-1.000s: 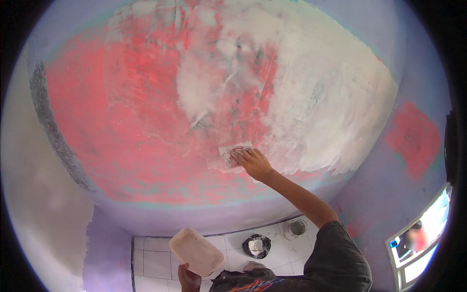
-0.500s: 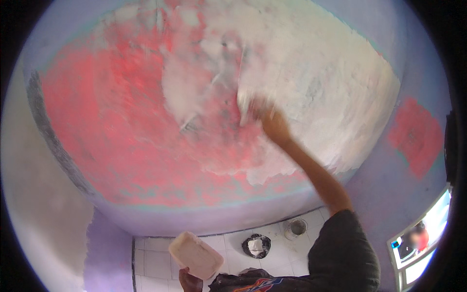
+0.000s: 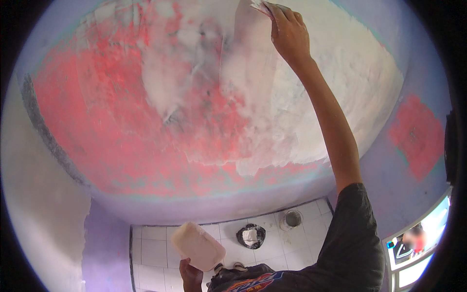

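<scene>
High on the wall, my right hand (image 3: 292,36) is closed round a putty-smeared flat scraper (image 3: 262,7); its working edge lies close to the top of the picture. Wet off-white putty (image 3: 340,92) coats the right part of the wall and thins leftward over a red-pink area (image 3: 112,131). Low down, my left hand (image 3: 191,273) grips the lower edge of a pale rectangular plastic tub (image 3: 198,246), held tilted in front of my body. How much putty the tub holds, I cannot tell.
On the white tiled floor (image 3: 155,248) stand a black bag (image 3: 261,242) with white material in it and a round bucket (image 3: 291,220). The right wall has a red-pink patch (image 3: 417,137) and a window (image 3: 423,258), with a person (image 3: 412,243) visible through it.
My right hand has swept upward with the scraper, from mid-wall to near the top, and the arm is straighter. My left hand still holds the tub, nearly in place.
</scene>
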Available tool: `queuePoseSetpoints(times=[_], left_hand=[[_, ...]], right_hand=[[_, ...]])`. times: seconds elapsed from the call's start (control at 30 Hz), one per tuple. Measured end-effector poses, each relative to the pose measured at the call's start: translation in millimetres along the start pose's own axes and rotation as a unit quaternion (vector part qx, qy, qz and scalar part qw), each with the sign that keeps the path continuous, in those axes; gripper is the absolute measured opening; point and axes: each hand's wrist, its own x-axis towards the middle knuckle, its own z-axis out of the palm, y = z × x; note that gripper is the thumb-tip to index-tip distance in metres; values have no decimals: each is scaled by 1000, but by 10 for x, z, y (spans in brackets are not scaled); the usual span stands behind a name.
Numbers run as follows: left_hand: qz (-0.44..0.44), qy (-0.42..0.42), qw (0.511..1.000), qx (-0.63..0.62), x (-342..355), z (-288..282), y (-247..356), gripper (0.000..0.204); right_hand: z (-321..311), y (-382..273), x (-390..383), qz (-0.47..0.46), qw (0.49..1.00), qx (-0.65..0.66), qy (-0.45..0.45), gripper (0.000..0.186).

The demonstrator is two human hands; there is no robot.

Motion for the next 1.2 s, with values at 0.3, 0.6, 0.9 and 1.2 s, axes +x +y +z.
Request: queuePoseSetpoints(times=[0.3, 0.6, 0.9, 1.2], left_hand=[[32, 16, 999, -37, -197, -20, -250, 73], [89, 7, 996, 1, -386, -22, -220, 76], [66, -15, 997, -25, -237, 215, -286, 69], [26, -25, 998, -52, -123, 213, -115, 71]], right_hand=[[-400, -1962, -3649, -44, 932, 103, -346, 51], [-284, -592, -832, 53, 993, 37, -103, 34], [-278, -966, -2672, 53, 945, 76, -315, 52], [-416, -879, -1473, 49, 977, 121, -169, 42]])
